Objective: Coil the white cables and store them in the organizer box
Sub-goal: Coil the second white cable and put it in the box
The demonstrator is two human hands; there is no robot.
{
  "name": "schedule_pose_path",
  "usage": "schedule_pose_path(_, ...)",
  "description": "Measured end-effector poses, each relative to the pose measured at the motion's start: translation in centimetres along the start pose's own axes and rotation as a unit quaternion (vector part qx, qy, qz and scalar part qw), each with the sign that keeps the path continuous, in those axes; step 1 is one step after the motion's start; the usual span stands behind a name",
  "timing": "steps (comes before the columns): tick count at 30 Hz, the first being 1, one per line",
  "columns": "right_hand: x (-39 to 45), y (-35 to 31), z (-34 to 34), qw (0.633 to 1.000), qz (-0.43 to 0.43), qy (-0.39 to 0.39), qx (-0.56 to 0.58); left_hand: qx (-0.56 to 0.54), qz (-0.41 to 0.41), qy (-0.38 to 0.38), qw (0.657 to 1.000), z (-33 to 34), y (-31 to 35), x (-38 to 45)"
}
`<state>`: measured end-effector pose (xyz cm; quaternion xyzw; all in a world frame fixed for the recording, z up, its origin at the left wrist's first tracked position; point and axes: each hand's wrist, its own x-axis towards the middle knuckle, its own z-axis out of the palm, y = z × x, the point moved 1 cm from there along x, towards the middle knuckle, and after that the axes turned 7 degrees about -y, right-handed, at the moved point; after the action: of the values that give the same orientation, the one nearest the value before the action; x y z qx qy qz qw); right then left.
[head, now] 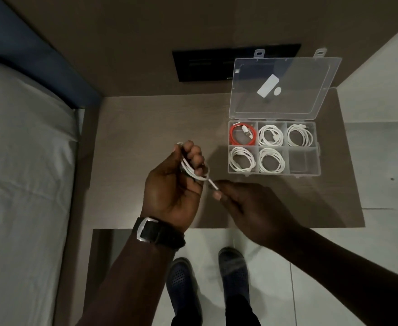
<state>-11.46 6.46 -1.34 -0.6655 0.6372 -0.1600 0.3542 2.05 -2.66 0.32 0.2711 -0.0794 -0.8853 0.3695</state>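
At six o'clock, nearest the camera, two dark perforated shoes [207, 285] stand on the pale tiled floor [334, 274]. Just above them the forearms reach in over the brown wood-grain surface [127, 128]. The left hand [174, 184], with a black-strapped wristwatch with a silver buckle [156, 231] at its wrist, is clenched around a partly wound coil of thin white cable [191, 169]; the loops run through its curled fingers [194, 154]. At four o'clock from that coil, the right hand [249, 203] pinches the free end of the same cable, where a short white plug [213, 184] shows between its fingertips [217, 195]. The two hands are just beside each other, held above the surface.

Farther off, at two o'clock from the hands, the clear plastic six-compartment organizer box [319, 161] sits on the surface. Its near row holds a white coil in the left and in the middle compartment; the right one looks empty. The far row holds an orange-red coiled cable [242, 137] at left and white coils in the middle and right. Its transparent hinged lid [285, 88] stands open behind, at twelve o'clock, bearing a white sticker. Behind the lid is a flat black rectangular panel [202, 64]. At nine o'clock lies a bed with a white sheet [23, 172].
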Motion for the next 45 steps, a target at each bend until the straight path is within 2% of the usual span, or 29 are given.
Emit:
schedule_pose_path(3, -1.2, -0.9, -0.3, 0.999, -0.038, -0.037, -0.005, 0.081, 0.085, 0.039, 0.992, -0.6, 0.2, 0.3)
schedule_pose_path(5, -1.9, -1.6, -0.9, 0.996, -0.061, -0.058, 0.008, 0.248, 0.141, 0.047, 0.957, -0.8, -0.2, 0.4)
schedule_pose_path(6, -1.9, -1.9, -1.4, 0.995, -0.073, -0.065, 0.01, 0.369, 0.161, 0.048, 0.914, -0.8, -0.6, 0.3)
schedule_pose_path(7, -1.9, -1.8, -2.1, 0.994, -0.081, -0.073, 0.015, 0.494, 0.164, 0.038, 0.853, -0.8, -1.0, 0.0)
schedule_pose_path(9, -1.4, -1.1, -3.8, 0.993, -0.087, -0.082, -0.001, 0.68, 0.113, -0.006, 0.724, -0.8, -2.1, -0.6)
schedule_pose_path(10, -1.1, -0.5, -4.7, 0.992, -0.096, -0.07, -0.038, 0.711, 0.077, -0.028, 0.698, -0.8, -2.4, -0.9)
schedule_pose_path(11, -0.9, 0.1, -5.5, 0.99, -0.108, -0.051, -0.082, 0.707, 0.045, -0.049, 0.704, -0.7, -2.6, -1.2)
schedule_pose_path(12, -0.6, 0.6, -6.1, 0.985, -0.118, -0.032, -0.123, 0.685, 0.018, -0.068, 0.725, -0.4, -2.7, -1.5)
schedule_pose_path(14, 0.0, 1.2, -6.7, 0.975, -0.137, -0.001, -0.176, 0.608, -0.03, -0.072, 0.79, 0.4, -2.9, -1.8)
schedule_pose_path(16, 0.7, 1.3, -6.7, 0.971, -0.152, 0.02, -0.183, 0.507, -0.076, -0.062, 0.856, 1.0, -2.5, -1.7)
schedule_pose_path(18, 1.2, 1.4, -6.6, 0.971, -0.166, 0.037, -0.17, 0.438, -0.118, -0.088, 0.887, 1.4, -1.8, -1.6)
schedule_pose_path(21, 1.4, 1.8, -6.0, 0.96, -0.204, 0.045, -0.186, 0.437, -0.174, -0.109, 0.876, 1.4, -0.4, -1.5)
schedule_pose_path(26, 1.4, 2.5, -4.4, 0.946, -0.24, -0.049, -0.213, 0.495, -0.291, -0.086, 0.814, 0.1, 1.5, -1.0)
schedule_pose_path(29, 1.7, 3.2, -4.2, 0.944, -0.219, -0.085, -0.23, 0.485, -0.316, -0.071, 0.812, -0.5, 1.3, -1.0)
schedule_pose_path(31, 2.0, 4.2, -4.2, 0.943, -0.197, -0.114, -0.243, 0.445, -0.314, -0.08, 0.835, -0.8, 1.2, -1.1)
schedule_pose_path(32, 2.1, 4.8, -4.3, 0.943, -0.186, -0.128, -0.244, 0.398, -0.311, -0.09, 0.858, -1.0, 1.3, -1.1)
schedule_pose_path(34, 2.2, 5.8, -4.6, 0.955, -0.152, -0.126, -0.222, 0.232, -0.298, -0.097, 0.921, -1.1, 1.3, -1.1)
schedule_pose_path(36, 2.2, 6.4, -4.7, 0.977, -0.097, -0.099, -0.163, 0.072, -0.249, -0.083, 0.962, -0.9, 0.8, -1.2)
schedule_pose_path(38, 1.5, 6.1, -3.6, 0.986, -0.052, -0.095, -0.124, -0.029, -0.179, -0.042, 0.983, -0.8, -0.1, -1.2)
schedule_pose_path(40, 0.0, 4.8, -1.3, 0.985, -0.028, -0.134, -0.106, -0.106, -0.112, 0.021, 0.988, -0.7, -0.7, -1.2)
schedule_pose_path(42, -1.5, 2.8, 0.5, 0.984, -0.036, -0.152, -0.085, -0.133, -0.051, 0.072, 0.987, -0.6, -1.0, -0.9)
schedule_pose_path(43, -2.0, 1.8, 0.9, 0.985, -0.047, -0.148, -0.071, -0.104, -0.023, 0.087, 0.991, -0.6, -1.2, -0.8)
schedule_pose_path(45, -2.2, 0.2, 0.5, 0.986, -0.066, -0.147, -0.045, 0.065, 0.031, 0.096, 0.993, -0.8, -2.0, -0.7)
